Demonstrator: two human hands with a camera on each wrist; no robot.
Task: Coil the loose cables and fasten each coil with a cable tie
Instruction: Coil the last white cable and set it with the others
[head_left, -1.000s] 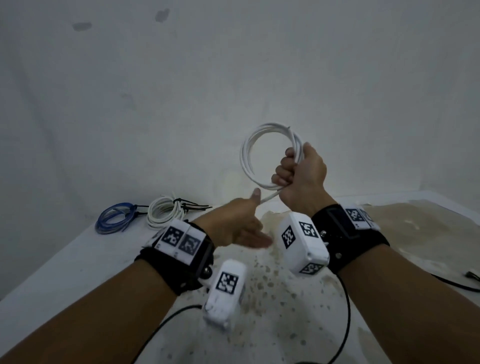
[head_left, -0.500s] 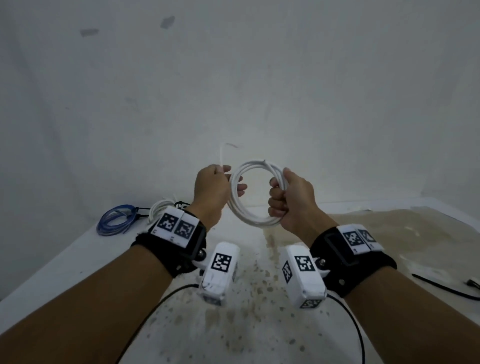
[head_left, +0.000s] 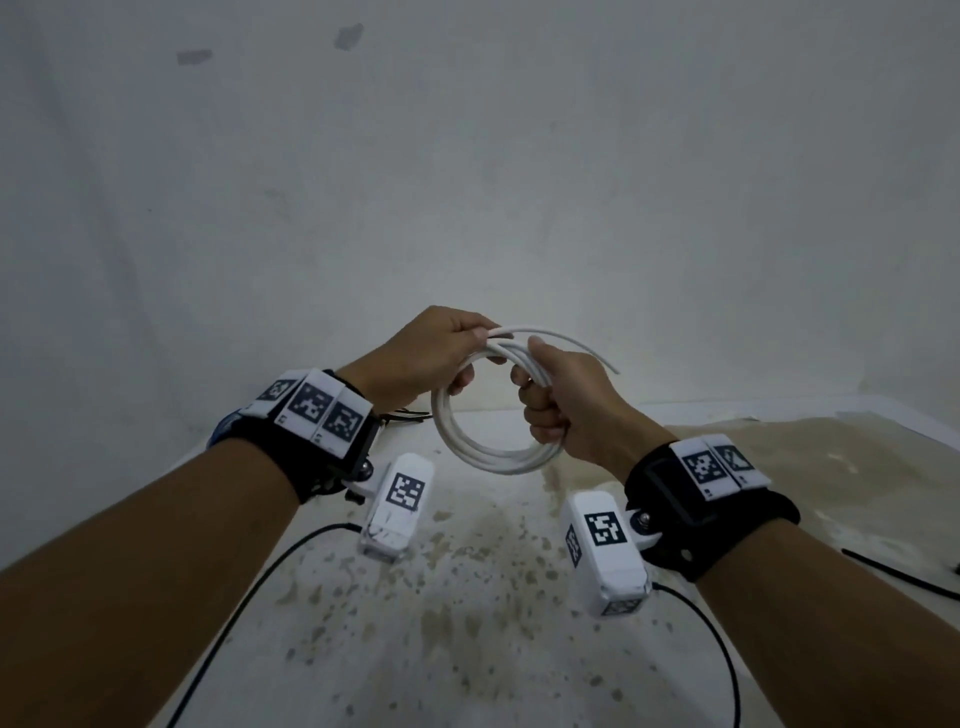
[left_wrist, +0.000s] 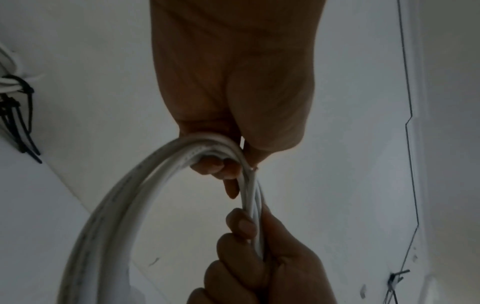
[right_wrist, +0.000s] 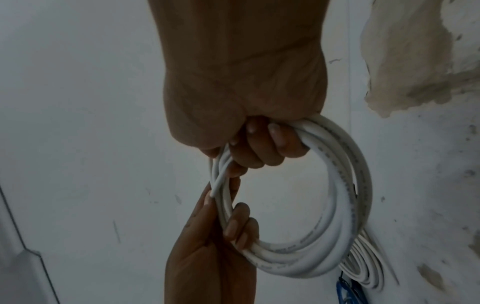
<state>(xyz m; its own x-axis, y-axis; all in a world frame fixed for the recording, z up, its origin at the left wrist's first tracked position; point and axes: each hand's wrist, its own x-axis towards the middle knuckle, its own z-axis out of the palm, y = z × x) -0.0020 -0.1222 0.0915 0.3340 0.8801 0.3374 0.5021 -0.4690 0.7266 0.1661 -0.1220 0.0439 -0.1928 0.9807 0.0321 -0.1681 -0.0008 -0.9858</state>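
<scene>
- Both hands, left hand (head_left: 421, 358) and right hand (head_left: 566, 410), grip the white cable coil (head_left: 488, 452), which I hold up above the table (head_left: 156, 483).
- By my reading, this coil is wound but untied; black cable ties (left_wrist: 20, 123) wait at far left beside an earlier white coil (right_wrist: 363, 265).
- Print on the cable is too faint to read.
</scene>
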